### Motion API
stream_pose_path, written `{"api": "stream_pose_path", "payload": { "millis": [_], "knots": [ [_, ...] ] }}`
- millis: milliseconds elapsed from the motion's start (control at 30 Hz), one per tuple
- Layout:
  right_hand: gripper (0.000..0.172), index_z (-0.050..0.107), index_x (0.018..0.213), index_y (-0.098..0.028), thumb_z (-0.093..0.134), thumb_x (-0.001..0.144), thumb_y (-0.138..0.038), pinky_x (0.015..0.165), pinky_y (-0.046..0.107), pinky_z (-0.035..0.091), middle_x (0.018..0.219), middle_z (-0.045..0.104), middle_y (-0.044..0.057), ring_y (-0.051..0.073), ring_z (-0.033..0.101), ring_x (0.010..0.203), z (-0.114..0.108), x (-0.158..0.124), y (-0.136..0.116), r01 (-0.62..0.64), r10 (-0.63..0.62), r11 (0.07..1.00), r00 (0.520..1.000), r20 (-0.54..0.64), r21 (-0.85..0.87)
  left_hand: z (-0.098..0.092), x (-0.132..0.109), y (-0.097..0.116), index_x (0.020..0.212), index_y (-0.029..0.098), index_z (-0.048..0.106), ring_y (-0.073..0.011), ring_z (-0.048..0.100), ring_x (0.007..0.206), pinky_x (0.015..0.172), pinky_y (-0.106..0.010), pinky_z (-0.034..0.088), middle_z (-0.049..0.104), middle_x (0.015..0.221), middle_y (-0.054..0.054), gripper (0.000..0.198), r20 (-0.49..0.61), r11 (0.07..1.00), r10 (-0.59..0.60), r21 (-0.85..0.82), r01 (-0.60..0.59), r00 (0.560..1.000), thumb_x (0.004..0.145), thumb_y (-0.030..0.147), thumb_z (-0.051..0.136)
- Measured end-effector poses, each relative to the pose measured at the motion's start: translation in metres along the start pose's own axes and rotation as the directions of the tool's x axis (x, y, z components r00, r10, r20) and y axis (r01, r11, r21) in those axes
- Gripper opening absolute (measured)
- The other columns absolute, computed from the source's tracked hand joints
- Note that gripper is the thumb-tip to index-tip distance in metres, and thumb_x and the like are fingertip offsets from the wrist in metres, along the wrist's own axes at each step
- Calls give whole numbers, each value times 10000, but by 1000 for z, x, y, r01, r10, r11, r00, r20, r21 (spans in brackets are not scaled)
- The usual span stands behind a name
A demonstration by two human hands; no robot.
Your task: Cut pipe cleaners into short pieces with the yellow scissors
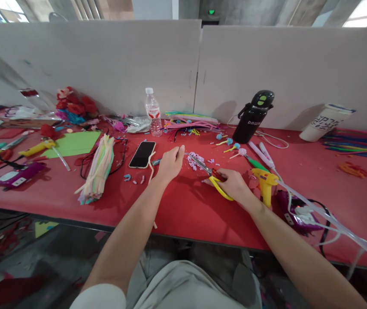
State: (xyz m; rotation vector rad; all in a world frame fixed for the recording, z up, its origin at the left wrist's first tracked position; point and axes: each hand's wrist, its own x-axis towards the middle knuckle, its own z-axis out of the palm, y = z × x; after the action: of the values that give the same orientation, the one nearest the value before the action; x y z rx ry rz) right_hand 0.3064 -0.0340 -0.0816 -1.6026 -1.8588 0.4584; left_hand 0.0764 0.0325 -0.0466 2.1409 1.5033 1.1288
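My right hand point(234, 185) is wrapped round the handles of a pair of scissors point(217, 184), yellow and dark red, whose metal blades point up and left. My left hand point(171, 162) is closed in a pinch just left of the blade tips. Something tiny and pale shows at its fingertips, too small to name. Beneath and beside the blades lies a pile of short lilac fuzzy pieces point(195, 161) on the red tabletop point(183, 210). A black-screened phone point(142, 154) lies left of my left hand, with a cream pipe cleaner point(151, 169) beside it.
A pipe cleaner bundle point(98, 169) lies left. Behind stand a water bottle point(153, 112) and a black flask point(254, 118). Small fuzzy balls on stems point(234, 147) lie right of the pile. A yellow glue gun point(266, 184) and corded purple box point(297, 214) sit near my right forearm.
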Motion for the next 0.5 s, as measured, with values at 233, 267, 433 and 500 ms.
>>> {"api": "stream_pose_path", "payload": {
  "millis": [233,267,433,500],
  "knots": [
    [538,438,593,-187,649,680,-675,477,244,225,556,380,-40,97,307,540,0,-1,-1,15,-15,1000,999,-40,-16,0,0,0,651,200,331,-127,405,577,583,-283,258,412,592,2,457,-2,1000,-8,17,8,1000,971,516,247],
    [535,442,597,-187,652,679,-672,477,243,225,557,384,-40,97,313,540,0,-1,-1,14,-14,1000,999,-37,-8,0,0,0,652,200,330,-128,405,577,585,-283,259,410,592,2,456,0,1000,-9,15,9,1000,970,517,247],
    [543,411,587,-189,660,677,-664,489,239,225,554,379,-42,99,316,552,-1,-1,-2,12,-12,1000,1000,-15,7,0,0,1,650,200,322,-123,390,561,585,-282,256,398,585,9,449,1,1000,1,-15,-1,1000,971,509,260],
    [542,407,587,-190,660,678,-661,492,239,223,552,374,-43,100,312,557,-2,-1,-2,13,-13,1000,1000,-12,6,0,0,1,648,200,317,-121,386,560,584,-282,254,395,584,10,448,2,1000,4,-19,-4,1000,970,507,264]
  ]
}}
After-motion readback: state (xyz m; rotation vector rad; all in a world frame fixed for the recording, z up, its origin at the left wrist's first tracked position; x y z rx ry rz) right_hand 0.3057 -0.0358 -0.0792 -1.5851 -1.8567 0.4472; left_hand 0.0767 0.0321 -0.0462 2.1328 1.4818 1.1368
